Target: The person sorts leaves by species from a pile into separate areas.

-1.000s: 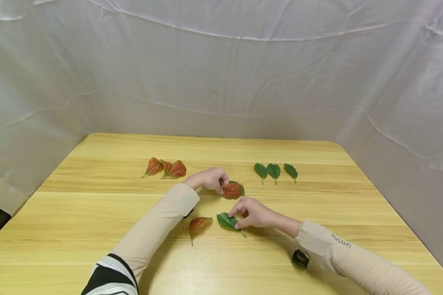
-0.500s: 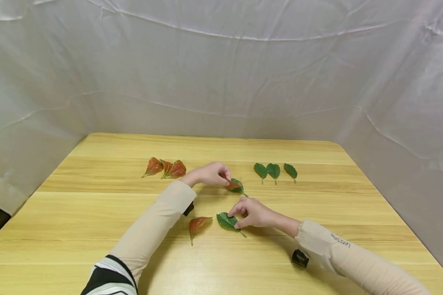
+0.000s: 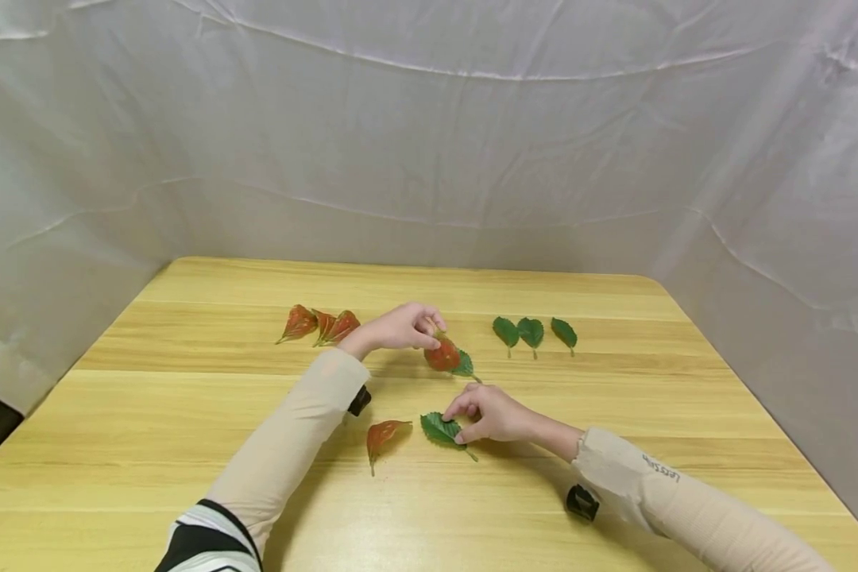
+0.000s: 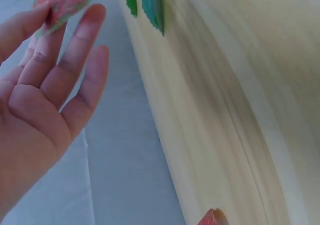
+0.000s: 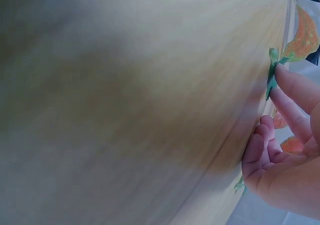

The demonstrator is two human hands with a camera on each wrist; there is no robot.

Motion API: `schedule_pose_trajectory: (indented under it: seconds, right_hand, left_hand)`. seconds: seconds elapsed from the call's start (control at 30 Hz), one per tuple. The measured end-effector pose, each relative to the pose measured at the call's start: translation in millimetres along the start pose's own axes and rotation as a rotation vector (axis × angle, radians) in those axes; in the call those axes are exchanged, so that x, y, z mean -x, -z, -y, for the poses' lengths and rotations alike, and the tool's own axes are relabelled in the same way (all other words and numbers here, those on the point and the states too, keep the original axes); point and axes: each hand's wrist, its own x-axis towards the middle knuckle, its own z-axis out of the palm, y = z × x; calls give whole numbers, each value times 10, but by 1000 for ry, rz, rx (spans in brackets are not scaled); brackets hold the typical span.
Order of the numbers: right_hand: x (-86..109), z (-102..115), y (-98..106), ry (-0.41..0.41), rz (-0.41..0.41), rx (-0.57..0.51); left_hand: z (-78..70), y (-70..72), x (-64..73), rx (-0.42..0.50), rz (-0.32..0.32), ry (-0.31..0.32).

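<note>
Between thumb and fingertips my left hand (image 3: 400, 327) pinches a red leaf (image 3: 443, 357) by its narrow end. In the left wrist view this red leaf (image 4: 65, 1) is at the top, cut off by the frame. Behind it in the head view, partly covered, lies a green leaf (image 3: 465, 365). Nearer the front, my right hand (image 3: 496, 415) has thumb and forefinger on another green leaf (image 3: 436, 428) on the table; the right wrist view shows both fingertips at this green leaf (image 5: 272, 75). A single red leaf (image 3: 382, 437) lies just left of it.
Several red leaves (image 3: 299, 323) lie at the back left of the wooden table (image 3: 186, 413), some overlapping. At the back right, 3 green leaves (image 3: 531, 331) form a row. Pale cloth (image 3: 429, 159) hangs behind and beside the table.
My left hand has drawn back a little, up and to the left, and the red leaf in it has turned its broad face into view. The right hand stays in place.
</note>
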Motion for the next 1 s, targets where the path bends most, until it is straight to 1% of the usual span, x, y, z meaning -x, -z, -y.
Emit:
schedule_pose_trajectory:
  seconds: [0.1, 0.23, 0.33, 0.47, 0.73, 1.0]
  right_hand:
    - [2, -11, 0, -5, 3, -1]
    - [0, -24, -6, -10, 2, 8]
    - [-3, -31, -10, -11, 1, 20]
    - [-8, -41, -14, -9, -1, 33]
    - [-9, -39, -10, -15, 1, 40]
    - [-5, -39, -8, -29, 4, 34]
  left_hand:
    - [1, 32, 28, 71, -38, 7]
    - [31, 67, 64, 166, -97, -7]
    - [56, 96, 94, 199, -136, -15]
    - [74, 148, 152, 197, -164, -3]
    - [69, 261, 342, 188, -137, 17]
    - [102, 345, 500, 159, -189, 39]
